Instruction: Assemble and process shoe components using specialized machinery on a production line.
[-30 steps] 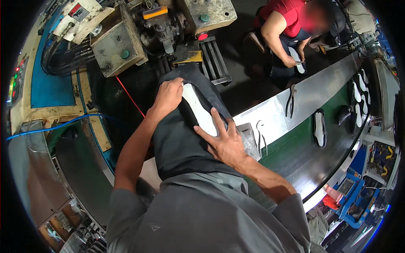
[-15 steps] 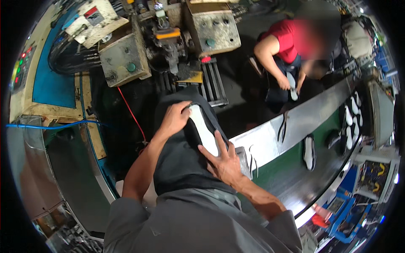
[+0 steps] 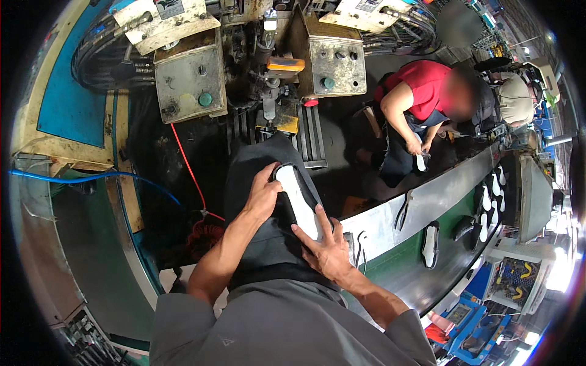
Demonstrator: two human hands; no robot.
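Observation:
A black shoe upper lies bottom side up across my lap, a long white insole (image 3: 298,196) showing within its dark rim. My left hand (image 3: 262,198) is closed on the far end, the thumb pressed at the edge of the insole. Over the near end lies my right hand (image 3: 329,249), two fingers spread across the white surface and the rest round the side, gripping the shoe upper. Its underside, against the dark apron (image 3: 256,244), is hidden.
Ahead stands a machine with grimy control boxes (image 3: 334,64). Along my right runs a conveyor with a metal edge (image 3: 378,232); pincers (image 3: 403,210), another shoe upper (image 3: 430,245) and several white-soled pieces (image 3: 485,204) lie there. A co-worker in red (image 3: 421,91) sits beyond, holding a similar piece.
My view has shifted, so the machine sits lower and farther right. My left fingers have curled tighter at the far end; the right hand keeps its place. The co-worker's hands have lowered their piece.

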